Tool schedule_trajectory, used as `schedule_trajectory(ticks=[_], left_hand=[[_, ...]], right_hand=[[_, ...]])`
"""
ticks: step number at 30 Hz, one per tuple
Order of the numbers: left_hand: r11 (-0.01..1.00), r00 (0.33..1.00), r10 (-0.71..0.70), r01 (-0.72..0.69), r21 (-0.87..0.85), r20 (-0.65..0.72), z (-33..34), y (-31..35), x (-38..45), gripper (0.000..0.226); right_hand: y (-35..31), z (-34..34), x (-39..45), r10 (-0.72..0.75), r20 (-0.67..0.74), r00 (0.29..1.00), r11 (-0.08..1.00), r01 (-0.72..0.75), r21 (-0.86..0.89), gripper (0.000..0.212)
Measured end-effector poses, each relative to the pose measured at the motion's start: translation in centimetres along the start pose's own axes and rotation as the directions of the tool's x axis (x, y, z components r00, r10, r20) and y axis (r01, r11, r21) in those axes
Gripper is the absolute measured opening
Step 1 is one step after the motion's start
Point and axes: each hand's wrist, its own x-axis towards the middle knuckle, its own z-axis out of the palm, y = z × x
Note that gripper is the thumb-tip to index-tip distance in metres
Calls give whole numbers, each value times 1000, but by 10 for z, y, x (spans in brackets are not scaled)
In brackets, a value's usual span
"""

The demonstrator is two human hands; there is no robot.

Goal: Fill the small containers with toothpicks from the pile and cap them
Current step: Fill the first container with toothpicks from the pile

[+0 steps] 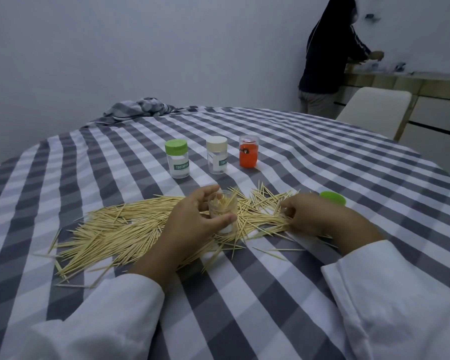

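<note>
The left hand [192, 219] is holding the open little jar [222, 210] over the toothpick pile [120, 229], the right hand [309, 214] is pinching up some sticks there, and these thin, light, pointy sticks are probably easiest grabbed around their middles.

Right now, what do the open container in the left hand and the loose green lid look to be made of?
Open container: looks like clear, glossy plastic, since the toothpicks inside show through the wall; glass can't be ruled out. Green lid, lying beyond the right hand: opaque plastic with a smooth, slightly shiny surface and uniform bright colour.
</note>
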Motion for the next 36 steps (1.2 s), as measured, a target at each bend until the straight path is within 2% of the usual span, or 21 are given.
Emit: schedule_trajectory(ticks=[5, 8, 11, 17, 21, 24, 32, 36], left_hand=[[1000, 1000, 7, -7, 15, 2, -1, 0, 0, 73], [1000, 1000, 7, -7, 18, 6, -1, 0, 0, 74], [1000, 1000, 4, -4, 13, 6, -1, 0, 0, 74], [1000, 1000, 2, -2, -4, 6, -1, 0, 0, 74], [1000, 1000, 4, -4, -3, 3, -1, 0, 0, 74], [1000, 1000, 5, -5, -7, -3, -1, -1, 0, 74], [1000, 1000, -1, 1, -11, 3, -1, -1, 1, 75], [1000, 1000, 3, -3, -7, 2, -1, -1, 1, 75]], right_hand=[[-7, 5, 3, -22, -83, 996, 996, 30, 89, 39], [-9, 7, 4, 2, -88, 996, 996, 5, 84, 43], [-9, 9, 6, 47, -90, 995, 999, -45, 26, 27], [-7, 9, 8, 88, -50, 995, 995, -90, -36, 12], [-8, 11, 9, 78, -75, 994, 995, -82, -55, 14], [-11, 10, 8, 57, -100, 993, 998, -59, -20, 11], [-21, 0, 2, 53, -113, 992, 980, -30, 197, 20], [-21, 5, 3, 50, -177, 983, 920, 24, 391, 19]])
